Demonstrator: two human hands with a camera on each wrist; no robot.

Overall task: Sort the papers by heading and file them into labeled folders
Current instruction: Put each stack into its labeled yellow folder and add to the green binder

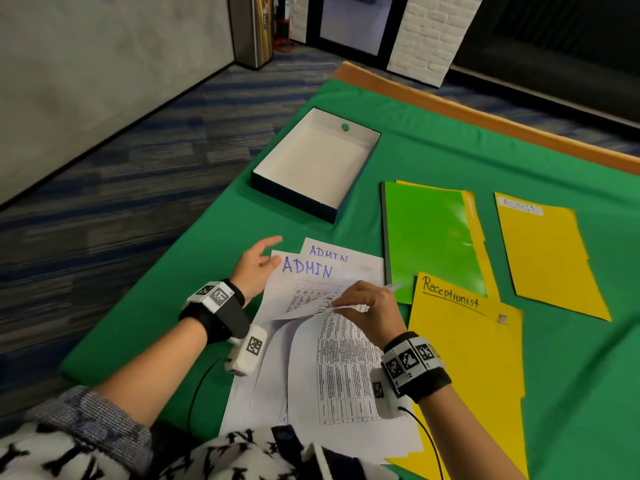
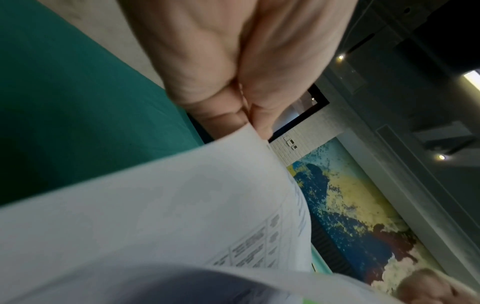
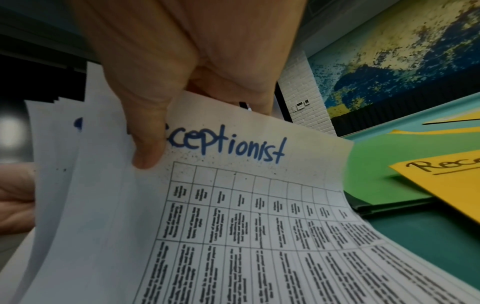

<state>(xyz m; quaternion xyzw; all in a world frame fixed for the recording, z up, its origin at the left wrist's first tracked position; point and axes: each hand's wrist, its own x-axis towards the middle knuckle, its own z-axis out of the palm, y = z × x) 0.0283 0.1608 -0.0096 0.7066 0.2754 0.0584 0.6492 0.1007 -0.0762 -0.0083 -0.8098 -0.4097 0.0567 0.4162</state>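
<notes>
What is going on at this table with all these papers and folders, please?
A person is sorting papers by heading. The right hand pinches the top edge of a sheet headed Receptionist, lifted off the stack. The left hand rests open beside two ADMIN sheets set apart. The yellow Receptionist folder and ADMIN folder lie closed.

I count two of my hands: my left hand (image 1: 258,264) and my right hand (image 1: 367,308). Three yellow folders lie here: one marked Receptionist (image 1: 464,358), one labelled ADMIN (image 1: 547,258), one (image 1: 479,233) under the single green folder (image 1: 429,237). One open box (image 1: 313,164). Two sheets show ADMIN headings (image 1: 306,266) (image 1: 327,251); the whole paper stack I cannot count.
</notes>
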